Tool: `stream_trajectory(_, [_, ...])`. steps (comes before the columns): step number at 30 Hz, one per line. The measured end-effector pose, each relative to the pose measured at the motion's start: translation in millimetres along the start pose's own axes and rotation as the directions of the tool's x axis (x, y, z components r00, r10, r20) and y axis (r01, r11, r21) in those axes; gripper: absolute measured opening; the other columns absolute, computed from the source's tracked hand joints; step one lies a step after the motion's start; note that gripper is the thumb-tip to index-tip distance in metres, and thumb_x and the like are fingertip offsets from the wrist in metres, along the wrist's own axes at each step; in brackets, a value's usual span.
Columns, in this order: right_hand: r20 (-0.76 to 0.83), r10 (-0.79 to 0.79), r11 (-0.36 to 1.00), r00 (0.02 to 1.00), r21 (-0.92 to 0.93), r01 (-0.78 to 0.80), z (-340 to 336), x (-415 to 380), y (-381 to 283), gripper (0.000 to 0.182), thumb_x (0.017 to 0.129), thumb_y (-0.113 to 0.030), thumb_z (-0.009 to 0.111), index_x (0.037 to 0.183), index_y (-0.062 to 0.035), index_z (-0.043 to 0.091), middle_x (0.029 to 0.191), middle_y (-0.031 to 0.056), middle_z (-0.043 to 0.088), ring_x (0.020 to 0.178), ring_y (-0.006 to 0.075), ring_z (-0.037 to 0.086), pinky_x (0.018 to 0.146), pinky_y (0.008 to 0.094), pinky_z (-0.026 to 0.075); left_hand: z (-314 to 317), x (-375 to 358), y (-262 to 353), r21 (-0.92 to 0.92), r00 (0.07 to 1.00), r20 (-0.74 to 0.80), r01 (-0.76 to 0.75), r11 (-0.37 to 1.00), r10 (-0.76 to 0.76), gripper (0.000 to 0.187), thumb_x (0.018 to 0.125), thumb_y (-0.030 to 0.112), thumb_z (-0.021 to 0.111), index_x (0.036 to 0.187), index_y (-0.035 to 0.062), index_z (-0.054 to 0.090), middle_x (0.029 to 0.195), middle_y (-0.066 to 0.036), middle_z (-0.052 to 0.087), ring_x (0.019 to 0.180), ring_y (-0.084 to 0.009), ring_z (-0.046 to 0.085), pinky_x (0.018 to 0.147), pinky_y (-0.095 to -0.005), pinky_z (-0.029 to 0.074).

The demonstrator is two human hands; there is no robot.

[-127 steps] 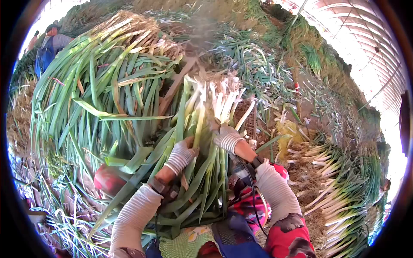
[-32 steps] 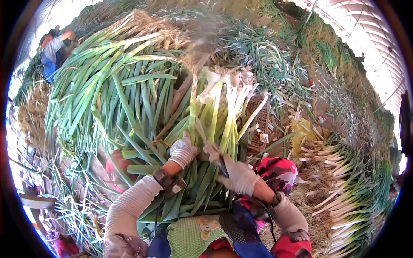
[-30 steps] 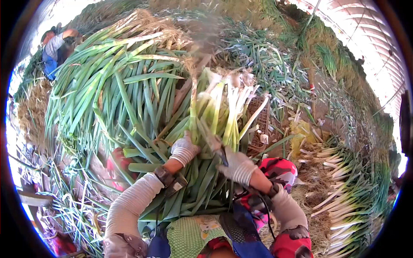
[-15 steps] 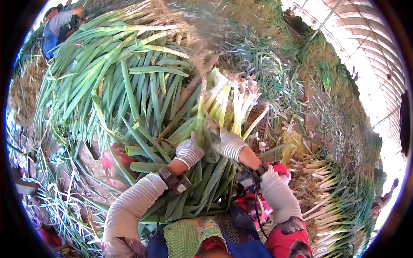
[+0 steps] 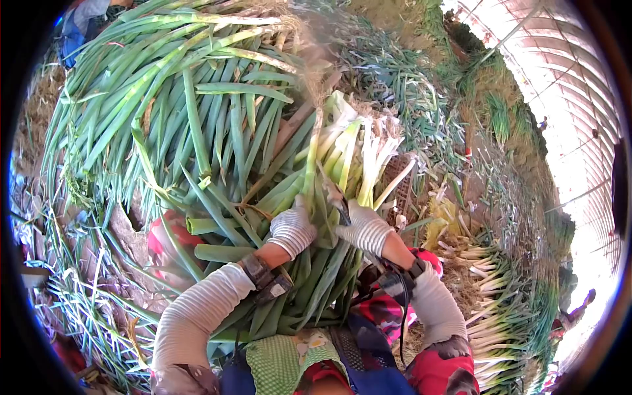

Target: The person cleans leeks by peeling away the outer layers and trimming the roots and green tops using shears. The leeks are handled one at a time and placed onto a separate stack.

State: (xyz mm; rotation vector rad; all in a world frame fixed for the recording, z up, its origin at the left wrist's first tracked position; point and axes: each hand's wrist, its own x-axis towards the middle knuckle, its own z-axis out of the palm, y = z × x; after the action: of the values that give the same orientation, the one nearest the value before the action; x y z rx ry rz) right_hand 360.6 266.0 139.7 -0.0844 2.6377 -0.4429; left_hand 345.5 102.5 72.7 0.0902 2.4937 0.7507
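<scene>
In the head view, my left hand (image 5: 293,230), in a pale ribbed glove, is closed around the stem of a long green onion (image 5: 311,161). Its roots point away from me, and its leaves run back towards my lap. Close by on the right, my gloved right hand (image 5: 366,228) grips a slim dark tool (image 5: 334,192) whose tip lies beside the stem. Its exact kind is hard to make out. Just past both hands lies a bunch of green onions with white stems (image 5: 372,155). Loose leaves (image 5: 322,283) spread beneath my wrists.
A big heap of untrimmed green onions (image 5: 191,99) fills the far left. Trimmed ones lie in a row (image 5: 490,316) at the right. Leaf scraps (image 5: 408,85) litter the ground. A black cable (image 5: 404,309) hangs by my right wrist. Another person's sleeve (image 5: 82,23) shows top left.
My right hand and the tool have shifted slightly right, away from my left hand. The left hand keeps its hold on the green onion. The whole view has tilted a little.
</scene>
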Motion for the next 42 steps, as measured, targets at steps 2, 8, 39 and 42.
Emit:
stream_trajectory(2, [0.045, 0.057, 0.998, 0.997, -0.003, -0.057, -1.6, 10.5, 0.4, 0.052, 0.075, -0.029, 0.061, 0.110, 0.0062, 0.043, 0.083, 0.0276, 0.060, 0.081, 0.0431, 0.060, 0.074, 0.0448, 0.048, -3.4, 0.0, -0.2, -0.007, 1.000, 0.000, -0.010, 1.000, 0.010, 0.074, 0.073, 0.025, 0.063, 0.132, -0.0009, 0.027, 0.091, -0.025, 0.063, 0.089, -0.0382, 0.062, 0.080, -0.0440, 0.048])
stream_trajectory(8, [0.155, -0.031, 0.999, 0.987, -0.007, 0.032, -7.4, -43.2, 5.9, 0.051, 0.076, -0.029, 0.062, 0.115, -0.0017, 0.044, 0.082, 0.0257, 0.059, 0.079, 0.0404, 0.060, 0.073, 0.0428, 0.048, -0.7, 2.0, -2.8, 0.012, 1.000, 0.013, -0.004, 1.000, 0.004, 0.073, 0.072, 0.025, 0.062, 0.132, -0.0011, 0.028, 0.091, -0.025, 0.063, 0.088, -0.0383, 0.061, 0.079, -0.0437, 0.048])
stream_trajectory(39, [-0.261, 0.108, 0.981, 0.959, 0.185, -0.060, 5.7, -115.3, 52.8, 0.060, 0.076, -0.031, 0.066, 0.110, 0.0082, 0.037, 0.080, 0.0312, 0.059, 0.079, 0.0454, 0.059, 0.072, 0.0483, 0.048, -26.3, -9.0, 76.8, 0.482, 0.952, -0.069, -0.230, 0.845, 0.298, 0.072, 0.072, 0.017, 0.061, 0.135, 0.0028, 0.030, 0.087, -0.020, 0.065, 0.082, -0.0354, 0.064, 0.071, -0.0433, 0.051])
stream_trajectory(42, [-0.272, 0.045, 0.975, 0.961, 0.220, 0.017, 28.9, -130.5, 60.1, 0.058, 0.077, -0.031, 0.065, 0.109, 0.0078, 0.037, 0.077, 0.0302, 0.059, 0.077, 0.0456, 0.059, 0.071, 0.0490, 0.048, 19.2, -13.3, 75.4, 0.520, 0.951, 0.048, -0.285, 0.805, 0.306, 0.075, 0.072, 0.018, 0.062, 0.136, 0.0026, 0.025, 0.090, -0.021, 0.065, 0.084, -0.0355, 0.064, 0.072, -0.0436, 0.051])
